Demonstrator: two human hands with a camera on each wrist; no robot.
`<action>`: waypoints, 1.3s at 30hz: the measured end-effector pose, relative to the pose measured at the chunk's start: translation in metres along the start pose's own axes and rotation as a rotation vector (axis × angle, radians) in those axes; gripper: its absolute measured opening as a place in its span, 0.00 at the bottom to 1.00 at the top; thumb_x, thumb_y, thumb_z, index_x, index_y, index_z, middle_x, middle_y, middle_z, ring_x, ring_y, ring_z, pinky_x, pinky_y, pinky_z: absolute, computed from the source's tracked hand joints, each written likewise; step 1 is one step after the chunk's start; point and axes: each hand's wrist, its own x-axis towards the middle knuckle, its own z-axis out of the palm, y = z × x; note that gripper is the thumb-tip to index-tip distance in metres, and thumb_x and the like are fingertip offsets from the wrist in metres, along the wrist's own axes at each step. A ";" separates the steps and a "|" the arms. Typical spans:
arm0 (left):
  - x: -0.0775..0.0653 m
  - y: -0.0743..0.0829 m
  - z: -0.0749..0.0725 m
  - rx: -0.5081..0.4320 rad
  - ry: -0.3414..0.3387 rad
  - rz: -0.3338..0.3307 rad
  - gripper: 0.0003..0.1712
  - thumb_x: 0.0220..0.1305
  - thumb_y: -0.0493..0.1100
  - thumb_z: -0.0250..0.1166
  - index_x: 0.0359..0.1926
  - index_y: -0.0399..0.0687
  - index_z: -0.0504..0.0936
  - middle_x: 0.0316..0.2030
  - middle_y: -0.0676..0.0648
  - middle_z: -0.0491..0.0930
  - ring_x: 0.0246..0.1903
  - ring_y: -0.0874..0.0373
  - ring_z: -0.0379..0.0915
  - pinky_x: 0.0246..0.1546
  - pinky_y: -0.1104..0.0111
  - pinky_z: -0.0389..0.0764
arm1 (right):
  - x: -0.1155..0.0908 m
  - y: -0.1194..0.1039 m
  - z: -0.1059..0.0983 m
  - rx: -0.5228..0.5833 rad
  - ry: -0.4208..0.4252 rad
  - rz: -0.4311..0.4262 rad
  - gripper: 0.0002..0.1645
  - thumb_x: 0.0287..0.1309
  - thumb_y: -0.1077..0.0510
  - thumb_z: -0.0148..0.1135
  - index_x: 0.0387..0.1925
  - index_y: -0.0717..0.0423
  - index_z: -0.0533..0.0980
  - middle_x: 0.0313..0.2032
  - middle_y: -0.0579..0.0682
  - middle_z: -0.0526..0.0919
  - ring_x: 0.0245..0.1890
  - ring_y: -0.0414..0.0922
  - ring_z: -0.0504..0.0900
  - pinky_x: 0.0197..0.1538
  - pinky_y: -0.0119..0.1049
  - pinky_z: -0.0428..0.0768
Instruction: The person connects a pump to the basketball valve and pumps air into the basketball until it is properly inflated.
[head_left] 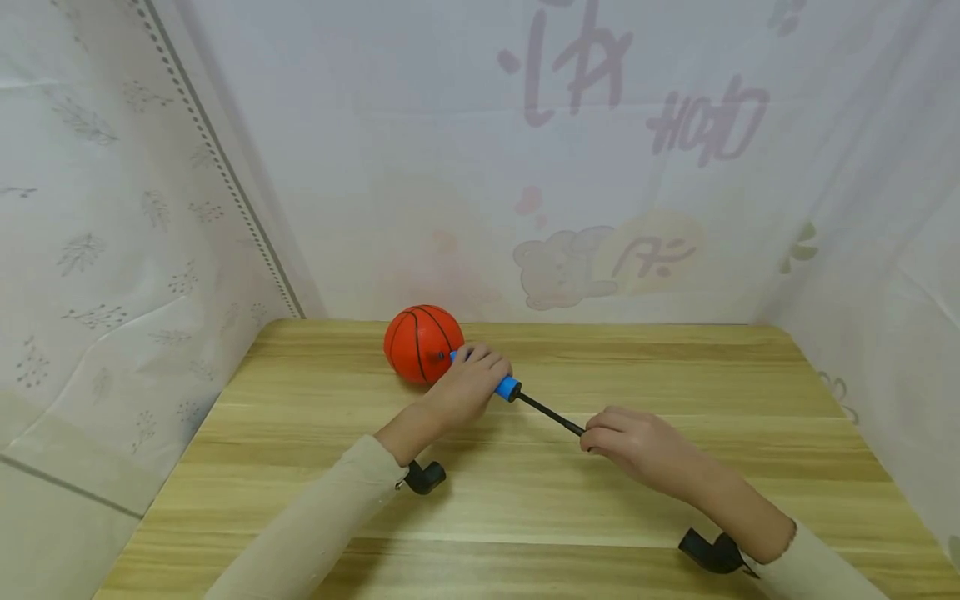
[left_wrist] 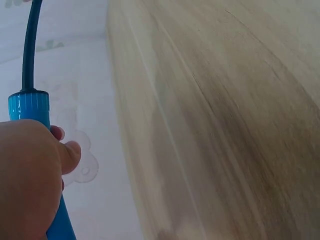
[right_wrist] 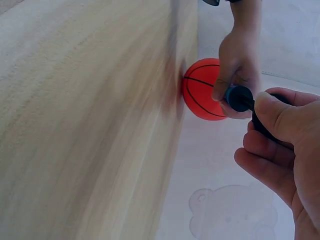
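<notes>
A red basketball (head_left: 416,346) with black lines sits toward the back of the wooden table. Just in front of it, my left hand (head_left: 471,385) grips the blue barrel of a hand pump (head_left: 508,388). The pump's far tip points at the ball; whether it enters the ball I cannot tell. A black rod (head_left: 549,410) extends from the barrel toward the right. At its end, my right hand (head_left: 637,446) holds the black handle (right_wrist: 265,125) between thumb and fingers, mostly hidden in the head view. Seen from the left wrist, the fingers wrap the blue barrel (left_wrist: 29,106).
The wood-grain table (head_left: 525,508) ends at a pale printed cloth (head_left: 450,208) behind, with more cloth at both sides. Black wrist mounts (head_left: 426,477) stick out below each sleeve.
</notes>
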 end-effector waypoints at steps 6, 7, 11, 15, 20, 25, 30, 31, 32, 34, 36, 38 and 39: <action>0.003 0.003 0.000 0.040 -0.004 -0.021 0.16 0.63 0.27 0.63 0.47 0.48 0.74 0.50 0.49 0.78 0.56 0.49 0.68 0.62 0.48 0.67 | 0.008 0.004 0.003 -0.086 -0.054 0.023 0.16 0.78 0.55 0.49 0.38 0.54 0.81 0.39 0.45 0.82 0.38 0.39 0.82 0.41 0.27 0.82; 0.003 0.003 -0.001 0.039 -0.003 -0.025 0.17 0.63 0.26 0.63 0.47 0.48 0.74 0.50 0.48 0.78 0.56 0.49 0.68 0.62 0.48 0.67 | 0.011 0.005 0.004 -0.091 -0.057 0.025 0.11 0.75 0.57 0.54 0.38 0.54 0.81 0.39 0.45 0.82 0.38 0.40 0.82 0.41 0.28 0.82; 0.004 0.004 -0.003 0.030 0.002 -0.041 0.16 0.64 0.26 0.63 0.47 0.47 0.74 0.49 0.48 0.77 0.55 0.49 0.68 0.61 0.48 0.67 | 0.023 0.011 0.010 -0.089 -0.073 0.031 0.10 0.56 0.67 0.72 0.39 0.54 0.81 0.39 0.45 0.83 0.38 0.41 0.82 0.41 0.28 0.82; 0.005 0.005 -0.004 0.019 -0.004 -0.050 0.16 0.64 0.26 0.63 0.47 0.47 0.73 0.48 0.48 0.77 0.55 0.48 0.68 0.61 0.48 0.67 | 0.035 0.016 0.017 -0.105 -0.078 0.024 0.12 0.53 0.67 0.74 0.39 0.54 0.82 0.39 0.45 0.83 0.39 0.40 0.82 0.41 0.27 0.82; 0.006 0.009 -0.004 0.024 -0.023 -0.052 0.16 0.63 0.26 0.64 0.47 0.46 0.73 0.47 0.48 0.76 0.53 0.48 0.67 0.61 0.47 0.67 | 0.047 0.020 0.027 -0.152 -0.068 0.000 0.13 0.51 0.66 0.76 0.37 0.53 0.81 0.37 0.44 0.82 0.37 0.39 0.82 0.38 0.25 0.80; 0.005 0.010 -0.005 0.026 -0.026 -0.039 0.16 0.63 0.27 0.65 0.47 0.46 0.73 0.46 0.48 0.76 0.53 0.48 0.67 0.61 0.46 0.67 | 0.055 0.023 0.034 -0.153 -0.072 0.006 0.13 0.52 0.66 0.75 0.37 0.52 0.80 0.37 0.45 0.82 0.37 0.39 0.82 0.39 0.26 0.80; 0.001 0.008 -0.006 0.025 -0.036 -0.073 0.16 0.63 0.28 0.66 0.46 0.48 0.74 0.48 0.49 0.77 0.57 0.48 0.68 0.62 0.46 0.65 | 0.060 0.023 0.039 -0.142 -0.048 -0.014 0.09 0.56 0.64 0.72 0.37 0.52 0.81 0.37 0.45 0.83 0.37 0.39 0.82 0.40 0.26 0.80; 0.001 0.007 -0.006 0.024 -0.037 -0.077 0.16 0.63 0.28 0.67 0.46 0.48 0.74 0.48 0.49 0.77 0.57 0.48 0.68 0.62 0.46 0.65 | 0.060 0.023 0.039 -0.140 -0.049 -0.015 0.08 0.57 0.64 0.72 0.38 0.52 0.81 0.37 0.45 0.83 0.37 0.39 0.82 0.40 0.26 0.80; 0.001 0.007 -0.006 0.029 -0.038 -0.077 0.15 0.63 0.29 0.67 0.45 0.48 0.74 0.48 0.50 0.78 0.57 0.48 0.68 0.62 0.46 0.65 | 0.059 0.023 0.038 -0.137 -0.048 -0.015 0.08 0.58 0.64 0.72 0.38 0.52 0.81 0.37 0.45 0.83 0.38 0.40 0.82 0.41 0.26 0.80; 0.001 0.006 -0.006 0.035 -0.033 -0.072 0.15 0.64 0.30 0.67 0.45 0.48 0.74 0.47 0.50 0.78 0.56 0.48 0.69 0.61 0.47 0.65 | 0.056 0.023 0.037 -0.125 -0.047 -0.007 0.10 0.56 0.65 0.72 0.38 0.53 0.81 0.37 0.45 0.83 0.38 0.40 0.82 0.41 0.27 0.81; 0.001 0.005 -0.005 0.036 -0.023 -0.058 0.14 0.65 0.30 0.66 0.45 0.48 0.73 0.47 0.50 0.77 0.55 0.48 0.69 0.60 0.47 0.66 | 0.051 0.022 0.035 -0.109 -0.039 0.000 0.12 0.53 0.67 0.75 0.37 0.53 0.81 0.37 0.45 0.83 0.37 0.40 0.82 0.40 0.27 0.81; -0.001 0.005 -0.006 0.035 -0.021 -0.055 0.14 0.65 0.30 0.66 0.45 0.49 0.73 0.47 0.50 0.77 0.55 0.48 0.69 0.60 0.47 0.66 | 0.045 0.021 0.032 -0.086 -0.035 0.002 0.16 0.47 0.68 0.78 0.36 0.53 0.81 0.36 0.45 0.83 0.37 0.41 0.83 0.39 0.28 0.81; -0.003 0.005 -0.006 0.032 -0.021 -0.061 0.14 0.65 0.30 0.66 0.44 0.49 0.73 0.47 0.50 0.78 0.56 0.48 0.69 0.60 0.47 0.66 | 0.042 0.020 0.031 -0.076 -0.041 -0.001 0.17 0.46 0.69 0.78 0.37 0.52 0.81 0.37 0.45 0.83 0.37 0.41 0.83 0.39 0.28 0.81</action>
